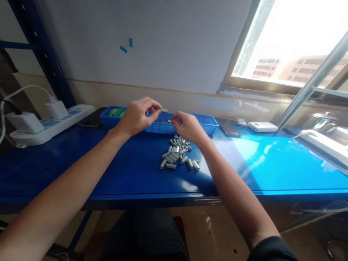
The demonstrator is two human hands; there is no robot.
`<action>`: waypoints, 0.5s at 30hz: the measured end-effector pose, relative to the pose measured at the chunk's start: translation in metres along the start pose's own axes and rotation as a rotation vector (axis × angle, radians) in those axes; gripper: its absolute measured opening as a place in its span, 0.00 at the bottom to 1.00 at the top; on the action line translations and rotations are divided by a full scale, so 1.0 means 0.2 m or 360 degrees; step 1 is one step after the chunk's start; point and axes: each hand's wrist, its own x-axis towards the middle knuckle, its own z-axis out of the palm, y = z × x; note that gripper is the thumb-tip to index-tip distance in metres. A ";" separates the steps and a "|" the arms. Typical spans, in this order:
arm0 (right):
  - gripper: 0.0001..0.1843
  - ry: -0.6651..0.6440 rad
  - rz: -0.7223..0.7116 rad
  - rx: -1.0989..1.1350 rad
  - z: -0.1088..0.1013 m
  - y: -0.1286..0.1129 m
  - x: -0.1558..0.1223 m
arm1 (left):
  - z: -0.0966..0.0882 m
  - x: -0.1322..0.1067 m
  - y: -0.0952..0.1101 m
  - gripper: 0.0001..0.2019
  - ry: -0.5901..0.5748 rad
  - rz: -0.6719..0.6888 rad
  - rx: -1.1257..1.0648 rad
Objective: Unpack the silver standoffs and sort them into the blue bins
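Observation:
My left hand [139,115] is raised in front of the blue plastic bin [209,124], its thumb and fingers pinching a small metal cylinder [164,110]. Close on its right, my right hand [185,125] also has thumb and fingertips together, with a small metallic piece [169,122] at their tips; its exact kind is too small to make out. Below the hands, a loose pile of short grey metal cylinders [175,149] lies on the blue table [127,171]. Part of the bin is hidden behind both hands.
Green material [117,112] sits in the bin's left part. A white power strip [31,135] with plugged-in chargers stands at left, a dark phone-like slab [94,118] beside it. At right are a white box-shaped device [262,126], another power strip [327,149] and a metal pot [324,122].

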 end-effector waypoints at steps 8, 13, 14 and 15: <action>0.12 -0.0833 -0.0122 -0.0371 0.04 -0.03 -0.02 | 0.15 -0.03 -0.13 0.11 -0.0069 0.0111 0.0214; 0.09 -0.0623 -0.0190 -0.0400 0.02 -0.06 -0.02 | 0.19 -0.13 -0.02 0.12 -0.0142 0.0213 0.0115; 0.10 -0.0474 -0.0182 -0.0357 0.01 -0.05 -0.01 | 0.20 -0.13 0.01 0.12 -0.0155 0.0181 0.0061; 0.12 -0.0280 -0.0144 -0.0315 -0.02 -0.03 -0.01 | 0.22 -0.13 0.03 0.13 -0.0189 0.0143 0.0005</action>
